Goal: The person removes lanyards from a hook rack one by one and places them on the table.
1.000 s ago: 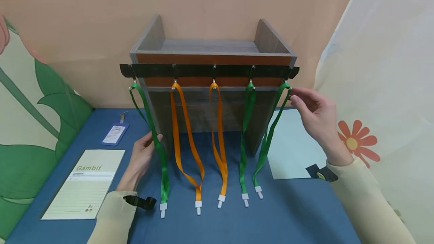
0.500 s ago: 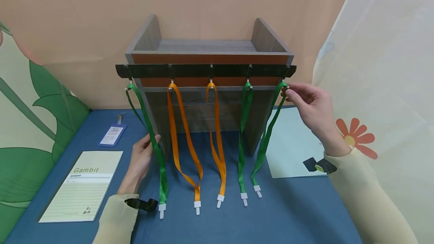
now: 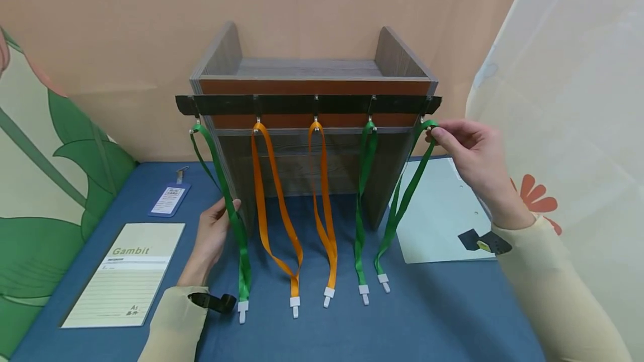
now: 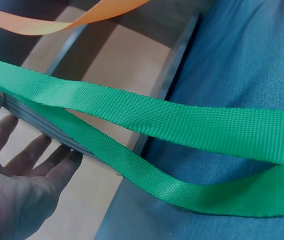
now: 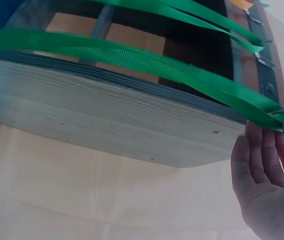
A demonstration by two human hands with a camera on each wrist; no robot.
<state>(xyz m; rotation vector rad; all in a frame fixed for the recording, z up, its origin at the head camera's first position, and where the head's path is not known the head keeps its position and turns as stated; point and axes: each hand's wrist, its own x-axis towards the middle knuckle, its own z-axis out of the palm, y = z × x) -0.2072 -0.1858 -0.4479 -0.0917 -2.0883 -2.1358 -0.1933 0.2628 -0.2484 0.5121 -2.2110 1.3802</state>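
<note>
The right hand (image 3: pixel 470 152) is up at the right end of the black hook rail (image 3: pixel 308 104), right of centre in the head view. Its grip is nearly closed: thumb and fingertips pinch the top loop of the far-right green strap (image 3: pixel 402 200) just beside the last hook. From there the strap hangs down and to the left of the hand, along the edge of the wooden stand (image 3: pixel 312 127), and its white clip rests on the blue bench (image 3: pixel 427 317).

The left hand (image 3: pixel 211 233) sits lower left of centre. Its fingers are loosely open, not clamped, with the fingertips touching the far-left green strap (image 3: pixel 233 222), which runs just to the right of the hand. In the left wrist view the fingers lie relaxed against the stand's edge under the strap.

Between these two hang two orange straps (image 3: pixel 282 211) and another green strap (image 3: pixel 363 205). A lined notepad (image 3: pixel 126 272) and a blue badge card (image 3: pixel 169 199) lie at the lower left, and a pale sheet (image 3: pixel 437 211) lies under the right wrist.
</note>
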